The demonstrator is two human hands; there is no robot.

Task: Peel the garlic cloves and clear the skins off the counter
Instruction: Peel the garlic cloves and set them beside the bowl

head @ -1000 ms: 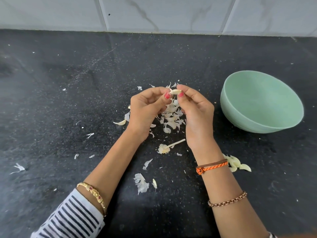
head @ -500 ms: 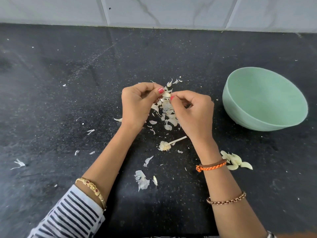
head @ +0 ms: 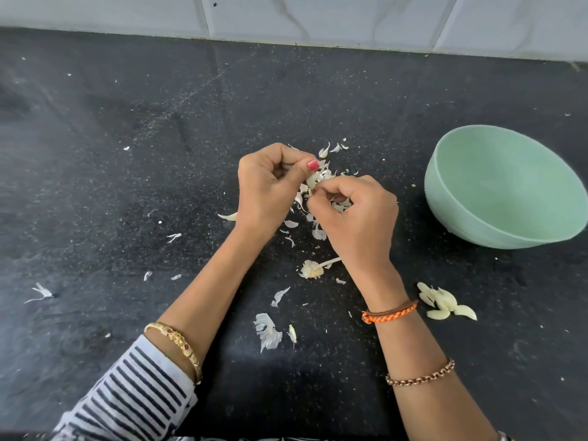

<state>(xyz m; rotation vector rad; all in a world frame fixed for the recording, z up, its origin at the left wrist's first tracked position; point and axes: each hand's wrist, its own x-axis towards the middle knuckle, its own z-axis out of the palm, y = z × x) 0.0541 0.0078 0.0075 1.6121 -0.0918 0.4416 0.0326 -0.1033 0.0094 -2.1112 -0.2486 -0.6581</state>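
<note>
Left hand point(head: 265, 189) and right hand point(head: 356, 214) meet above black bench point(head: 127, 154), fingers of both curled, pinching one garlic clove point(head: 315, 179) between them. Loose skins point(head: 318, 230) scattered beneath hands. Peeled cloves point(head: 445, 302) piled beside right wrist. Green bowl point(head: 509, 186) at right, apart.
</note>
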